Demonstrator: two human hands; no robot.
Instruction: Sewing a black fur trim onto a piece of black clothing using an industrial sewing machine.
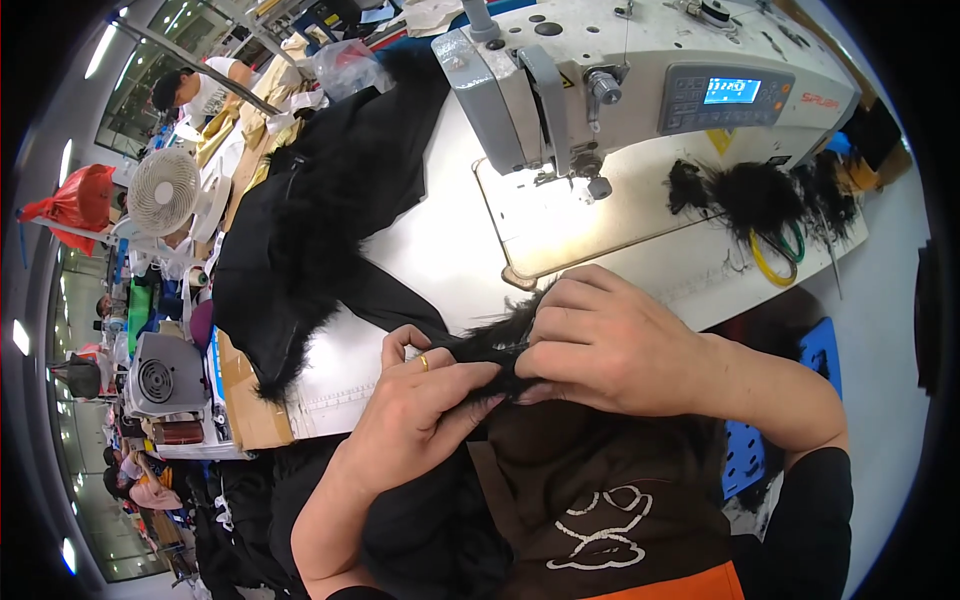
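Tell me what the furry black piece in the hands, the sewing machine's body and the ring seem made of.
Furry black piece: fur or faux fur, matte, from its wispy loose strands; which, I cannot tell. Sewing machine's body: probably painted metal, from its smooth white sheen. Ring: gold-coloured metal, likely polished, from its glint.

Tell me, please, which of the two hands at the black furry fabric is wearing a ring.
The left hand: it wears a gold-coloured ring, while the right hand shows none.

a lane over the white tabletop (440, 235) runs between the black cloth (320, 190) and the obstructing sewing machine (645, 50).
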